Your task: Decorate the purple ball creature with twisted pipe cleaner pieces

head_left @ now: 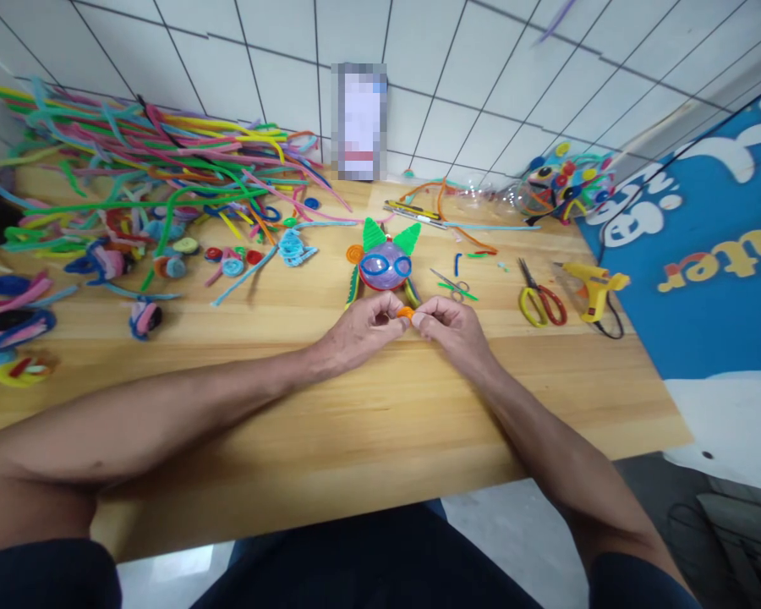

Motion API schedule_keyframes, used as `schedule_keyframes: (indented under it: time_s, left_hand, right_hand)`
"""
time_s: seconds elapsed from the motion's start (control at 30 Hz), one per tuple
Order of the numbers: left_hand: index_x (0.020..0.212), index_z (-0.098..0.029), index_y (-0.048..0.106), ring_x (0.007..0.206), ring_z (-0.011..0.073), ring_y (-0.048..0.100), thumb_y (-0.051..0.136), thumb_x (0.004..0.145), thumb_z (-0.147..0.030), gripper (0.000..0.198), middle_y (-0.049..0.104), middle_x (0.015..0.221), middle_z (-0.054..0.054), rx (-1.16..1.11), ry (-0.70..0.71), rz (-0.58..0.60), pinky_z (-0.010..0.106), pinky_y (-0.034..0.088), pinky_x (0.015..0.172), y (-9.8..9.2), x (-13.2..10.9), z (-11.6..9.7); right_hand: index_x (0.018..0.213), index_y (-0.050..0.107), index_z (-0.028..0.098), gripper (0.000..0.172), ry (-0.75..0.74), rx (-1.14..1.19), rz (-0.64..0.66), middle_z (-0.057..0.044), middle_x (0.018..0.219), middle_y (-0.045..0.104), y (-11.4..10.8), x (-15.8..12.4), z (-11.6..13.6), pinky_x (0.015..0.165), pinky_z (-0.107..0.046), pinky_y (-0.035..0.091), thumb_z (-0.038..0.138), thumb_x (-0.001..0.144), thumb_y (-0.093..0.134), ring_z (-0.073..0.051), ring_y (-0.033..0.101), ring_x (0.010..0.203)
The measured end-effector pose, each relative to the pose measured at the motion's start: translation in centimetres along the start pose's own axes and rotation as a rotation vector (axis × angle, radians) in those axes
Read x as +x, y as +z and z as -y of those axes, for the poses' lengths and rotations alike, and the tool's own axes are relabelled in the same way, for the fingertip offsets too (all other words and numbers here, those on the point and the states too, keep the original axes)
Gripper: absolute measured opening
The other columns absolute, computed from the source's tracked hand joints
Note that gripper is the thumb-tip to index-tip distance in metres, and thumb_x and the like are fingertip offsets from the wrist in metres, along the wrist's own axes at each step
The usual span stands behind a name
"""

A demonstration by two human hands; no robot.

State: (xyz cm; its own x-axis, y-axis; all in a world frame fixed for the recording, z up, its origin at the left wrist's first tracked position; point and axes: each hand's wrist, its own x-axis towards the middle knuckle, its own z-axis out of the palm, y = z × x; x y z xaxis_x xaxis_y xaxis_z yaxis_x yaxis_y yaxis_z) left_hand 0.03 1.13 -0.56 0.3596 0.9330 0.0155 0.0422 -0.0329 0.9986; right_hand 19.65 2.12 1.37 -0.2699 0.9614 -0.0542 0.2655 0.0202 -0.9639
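Observation:
My left hand (363,326) and my right hand (449,326) meet at the middle of the wooden table (368,423), fingers pinched together on a small orange pipe-cleaner coil (406,312). Just beyond them stands a purple ball figure (385,266) with blue pipe-cleaner glasses, two green ears and an orange spiral at its left side. Both forearms rest on the table.
A big heap of coloured pipe cleaners (145,169) and coiled pieces covers the left of the table. Yellow-and-red scissors (541,300) and a yellow glue gun (593,288) lie to the right, small scissors (453,286) nearer. A decorated plastic bottle (561,182) lies far right. A blue banner (710,254) borders the table.

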Motion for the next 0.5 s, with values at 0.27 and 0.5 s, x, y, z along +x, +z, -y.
schedule_keyframes:
  time_s: [0.27,0.5]
  left_hand:
    - [0.084,-0.018,0.059,0.068,0.0109,0.047,0.065,0.082,-0.039,0.022,0.056,0.074,-0.004,-0.005,-0.034,0.045,0.025,0.039,0.064,-0.22,0.21,-0.01]
    - [0.083,-0.019,0.059,0.068,0.0111,0.046,0.064,0.083,-0.038,0.02,0.055,0.074,-0.004,0.045,-0.031,0.03,0.024,0.035,0.062,-0.18,0.17,0.12]
  right_hand:
    - [0.073,0.065,0.021,0.022,-0.013,0.0,0.032,0.004,0.066,0.058,-0.27,-0.06,0.0,0.062,-0.029,0.038,0.041,0.079,0.073,-0.012,0.045,0.061]
    - [0.077,0.064,0.021,0.028,0.023,-0.005,0.08,0.004,0.069,0.058,-0.23,-0.01,-0.04,0.063,-0.028,0.037,0.046,0.079,0.076,-0.012,0.047,0.064]
